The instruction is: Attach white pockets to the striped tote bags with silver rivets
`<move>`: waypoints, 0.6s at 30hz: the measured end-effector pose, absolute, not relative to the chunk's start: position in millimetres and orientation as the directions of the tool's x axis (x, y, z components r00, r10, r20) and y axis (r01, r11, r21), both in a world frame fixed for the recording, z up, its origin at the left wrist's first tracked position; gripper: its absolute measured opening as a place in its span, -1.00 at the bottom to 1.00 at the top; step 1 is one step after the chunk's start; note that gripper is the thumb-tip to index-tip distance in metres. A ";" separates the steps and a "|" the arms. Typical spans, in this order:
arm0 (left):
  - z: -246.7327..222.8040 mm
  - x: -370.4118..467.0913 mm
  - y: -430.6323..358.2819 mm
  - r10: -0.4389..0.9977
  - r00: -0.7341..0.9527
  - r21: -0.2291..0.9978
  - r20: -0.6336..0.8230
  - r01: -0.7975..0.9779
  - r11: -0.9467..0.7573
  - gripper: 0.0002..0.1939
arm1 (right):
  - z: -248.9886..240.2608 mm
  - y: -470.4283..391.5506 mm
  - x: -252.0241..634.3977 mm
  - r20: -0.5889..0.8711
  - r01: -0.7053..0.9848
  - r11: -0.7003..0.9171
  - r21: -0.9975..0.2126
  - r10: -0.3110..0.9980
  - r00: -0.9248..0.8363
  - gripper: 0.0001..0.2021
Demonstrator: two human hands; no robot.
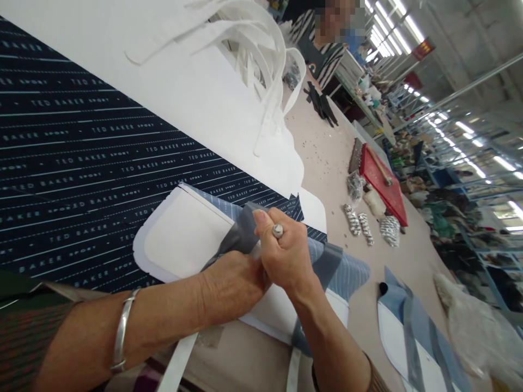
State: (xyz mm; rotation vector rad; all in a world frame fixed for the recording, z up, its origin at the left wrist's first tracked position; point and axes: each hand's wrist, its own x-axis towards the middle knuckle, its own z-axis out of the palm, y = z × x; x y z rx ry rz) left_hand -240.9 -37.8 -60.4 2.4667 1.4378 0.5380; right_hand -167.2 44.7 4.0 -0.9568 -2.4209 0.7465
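Observation:
A white panel (180, 234) with a bluish printed fabric (347, 275) along its far side lies in front of me. Two grey straps run across it; the left grey strap (241, 231) rises in a loop beside my right thumb. My right hand (284, 247), with a ring, is closed in a fist over the panel's middle, and what it grips is hidden. Against it, from the left, presses my left hand (239, 280); its fingers are out of sight behind the right hand. White webbing ends (180, 362) hang from the panel's near edge.
Dark printed fabric (81, 158) and white sheets (183, 92) cover the table's left side, with white straps (253, 43) heaped on top. At right lie a red tray (382, 179) with a hammer, small bundles, another strapped panel (417, 332) and a plastic bag (478, 326). A person (322, 49) is across the table.

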 end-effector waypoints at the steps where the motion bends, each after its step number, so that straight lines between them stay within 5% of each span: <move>1: -58.6 -240.9 -37.4 0.865 0.463 0.359 0.193 0.787 -0.502 -0.63 | 3.6 45.0 -163.2 0.200 0.481 0.617 -0.623 0.720 -0.665 -0.64; 6: -52.7 -242.4 -36.3 0.866 0.448 0.341 0.221 0.797 -0.499 -0.66 | 9.5 47.3 -138.4 0.214 0.358 0.440 -0.824 0.826 -0.522 -0.63; 12: -52.2 -243.9 -36.5 0.887 0.406 0.318 0.219 0.830 -0.459 -0.85 | 5.2 40.5 -129.9 0.386 -0.111 0.370 -0.922 0.897 -0.216 -0.64; 15: -53.7 -242.8 -37.3 0.881 0.407 0.285 0.241 0.838 -0.465 -0.82 | -3.1 41.4 -125.0 0.188 0.027 0.204 -0.979 0.938 -0.290 -0.63; 18: -52.8 -242.8 -36.9 0.893 0.391 0.257 0.223 0.860 -0.441 -0.80 | 6.5 35.8 -101.4 -0.009 0.425 0.177 -0.888 0.916 -0.401 -0.60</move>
